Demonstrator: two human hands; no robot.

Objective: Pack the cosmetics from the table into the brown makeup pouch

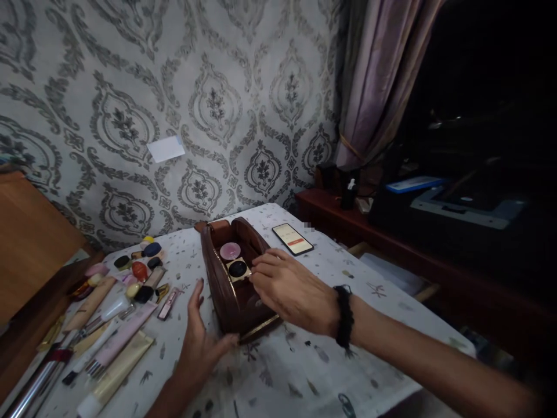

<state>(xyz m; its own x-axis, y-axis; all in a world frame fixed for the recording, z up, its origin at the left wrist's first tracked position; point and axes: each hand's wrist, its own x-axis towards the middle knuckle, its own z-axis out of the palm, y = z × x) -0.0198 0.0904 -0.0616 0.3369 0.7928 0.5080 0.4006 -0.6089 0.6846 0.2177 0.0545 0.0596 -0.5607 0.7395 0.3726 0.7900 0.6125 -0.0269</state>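
A brown zippered cosmetic bag (211,290) lies unzipped on the table. Inside it are a round pink container (230,251) and a square gold case with a black round centre (238,269). My right hand (293,290) reaches over the bag's right side with its fingers curled. Its fingertips are close beside the gold case; whatever they pinch is hidden. At the bag's near left corner is my left hand (198,342), open and slightly blurred, thumb and fingers apart. The thumb tip is by the front zipper; I cannot tell whether it touches.
Makeup items cover the table's left side, among them a cream tube (119,368), a pink tube (126,334) and a small pink box (169,304). A phone (293,239) lies right of the bag. A patterned cloth (278,383) covers the table; a drawer (391,273) stands open at right.
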